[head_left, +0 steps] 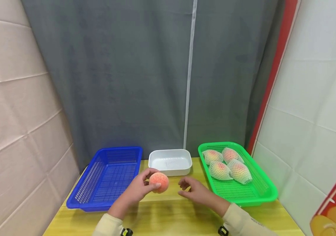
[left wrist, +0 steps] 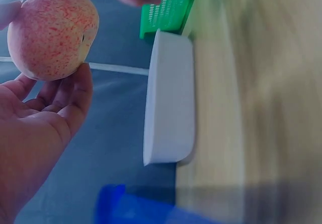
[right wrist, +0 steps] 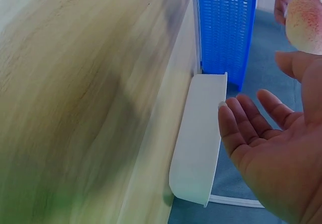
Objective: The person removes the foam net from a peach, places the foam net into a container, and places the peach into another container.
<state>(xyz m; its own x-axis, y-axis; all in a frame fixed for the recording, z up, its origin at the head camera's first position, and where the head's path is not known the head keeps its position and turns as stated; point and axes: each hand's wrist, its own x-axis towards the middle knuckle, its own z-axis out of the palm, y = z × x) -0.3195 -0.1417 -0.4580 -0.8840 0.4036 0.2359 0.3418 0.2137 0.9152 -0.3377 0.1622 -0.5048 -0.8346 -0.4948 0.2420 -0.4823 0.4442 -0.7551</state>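
My left hand (head_left: 140,186) holds a bare pink-red peach (head_left: 159,182) between thumb and fingers, above the table in front of the white basket (head_left: 179,171). Close up in the left wrist view, the peach (left wrist: 53,32) shows red speckles over pale skin. To the right of the peach, my right hand (head_left: 196,191) hovers with loosely bent fingers and nothing in its grasp. The right wrist view shows that hand (right wrist: 271,143) palm up, apart from the peach (right wrist: 306,25).
A blue basket (head_left: 81,183) stands on the left of the wooden table (head_left: 168,216). On the right, a green basket (head_left: 262,191) bears several peaches in white foam nets (head_left: 220,170). A grey curtain (head_left: 126,72) hangs behind, with pale walls at both sides.
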